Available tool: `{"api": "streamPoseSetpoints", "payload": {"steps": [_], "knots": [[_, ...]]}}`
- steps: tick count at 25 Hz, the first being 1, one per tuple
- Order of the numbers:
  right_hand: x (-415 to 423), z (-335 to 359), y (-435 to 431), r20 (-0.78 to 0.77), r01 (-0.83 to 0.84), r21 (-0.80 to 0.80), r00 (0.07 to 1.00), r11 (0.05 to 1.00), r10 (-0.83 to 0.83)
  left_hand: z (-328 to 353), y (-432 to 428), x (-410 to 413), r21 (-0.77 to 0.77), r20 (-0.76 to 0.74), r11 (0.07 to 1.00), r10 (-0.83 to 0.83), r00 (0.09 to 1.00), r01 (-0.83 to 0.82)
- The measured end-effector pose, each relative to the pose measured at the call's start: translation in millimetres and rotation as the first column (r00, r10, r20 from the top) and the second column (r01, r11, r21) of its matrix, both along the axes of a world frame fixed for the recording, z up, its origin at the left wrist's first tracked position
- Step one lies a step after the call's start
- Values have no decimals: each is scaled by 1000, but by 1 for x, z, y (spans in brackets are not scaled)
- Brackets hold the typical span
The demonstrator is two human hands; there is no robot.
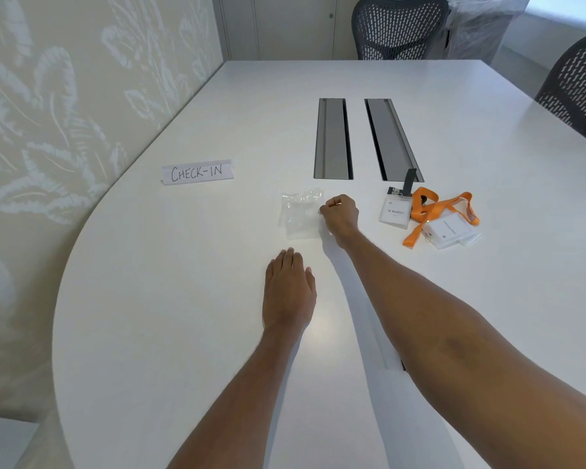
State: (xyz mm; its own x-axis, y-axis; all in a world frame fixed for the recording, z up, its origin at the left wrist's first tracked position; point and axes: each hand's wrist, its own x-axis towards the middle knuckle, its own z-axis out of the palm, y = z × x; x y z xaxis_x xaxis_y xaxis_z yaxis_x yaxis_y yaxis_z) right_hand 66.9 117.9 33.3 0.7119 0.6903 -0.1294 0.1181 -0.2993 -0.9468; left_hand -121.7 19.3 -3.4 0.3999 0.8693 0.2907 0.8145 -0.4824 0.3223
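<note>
Pinching clear bag (300,214) edge, R hand (340,211) curled | L hand (288,292) flat on table (183,299)

Table (183,299): one, white. Cable slots in its top: two, the left slot (333,140) and the right slot (391,140). Mesh office chairs: two, the far chair (398,28) and the right-edge chair (579,89). CHECK-IN paper sign (197,172): one. Clear plastic bag (300,214): one. Name badges: two, the V.Kohli badge (395,211) and the second badge (449,231). Orange lanyard (452,200): one. Hands: two, the left hand (289,292) and the right hand (340,211).
</note>
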Motion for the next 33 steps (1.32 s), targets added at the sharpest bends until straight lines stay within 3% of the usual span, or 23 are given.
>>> {"api": "streamPoseSetpoints", "payload": {"steps": [3, 15, 25, 28, 33], "knots": [[-1, 2, -3, -62, 28, -1, 998, 1000, -28, 1, -1, 0, -4, 0, 1000, 3, 1000, -3], [-7, 12, 10, -21, 109, -30, 994, 994, -109, 0, -1, 1, -7, 10, 1000, 6, 1000, -6], [-21, 16, 9, 189, 72, -123, 981, 990, -48, -3, 1, 1, 19, 11, 1000, 2, 1000, -3], [-20, 16, 2, 202, 86, -68, 977, 994, -71, -3, 2, 0, 15, 25, 1000, 2, 1000, -3], [-21, 31, -23, 150, -8, 204, 988, 979, -24, -3, 2, -1, 18, 32, 1000, -2, 999, 1]]}}
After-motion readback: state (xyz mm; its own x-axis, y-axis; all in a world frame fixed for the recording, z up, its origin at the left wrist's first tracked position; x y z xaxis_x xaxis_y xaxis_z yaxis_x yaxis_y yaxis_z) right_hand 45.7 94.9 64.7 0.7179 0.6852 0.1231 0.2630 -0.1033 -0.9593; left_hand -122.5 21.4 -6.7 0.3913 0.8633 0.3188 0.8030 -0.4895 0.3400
